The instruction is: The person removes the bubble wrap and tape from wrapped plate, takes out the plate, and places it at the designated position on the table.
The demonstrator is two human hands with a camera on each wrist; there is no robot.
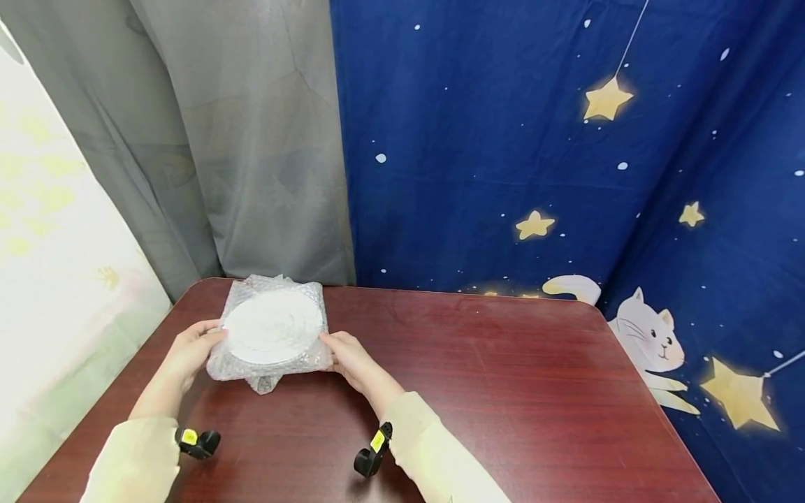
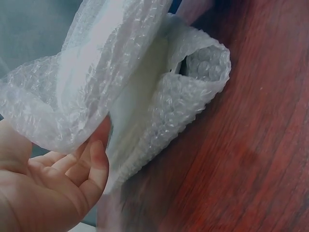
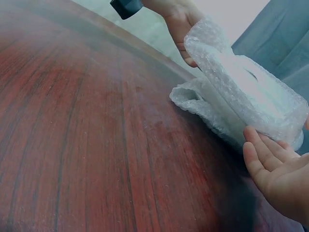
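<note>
Between my hands is a bubble-wrapped package (image 1: pixel 273 328) with a white, round, flat thing showing through the clear wrap. My left hand (image 1: pixel 189 353) holds its left edge, thumb on top and fingers underneath. At the right edge my right hand (image 1: pixel 353 360) grips it, with the thumb over the top. The left wrist view shows the package (image 2: pixel 101 63) tilted up off the table, with a folded flap of bubble wrap (image 2: pixel 181 101) hanging below. In the right wrist view, fingers (image 3: pixel 265 152) support the underside of the near edge. What exactly is wrapped inside cannot be made out.
The dark red wooden table (image 1: pixel 490 377) stretches to the right of the package. Behind it hang a grey curtain (image 1: pixel 264 175) and a blue star-patterned curtain (image 1: pixel 465 140). A pale, bright curtain (image 1: pixel 56 265) borders the left side. Black wrist cameras (image 1: pixel 200 443) sit at both cuffs.
</note>
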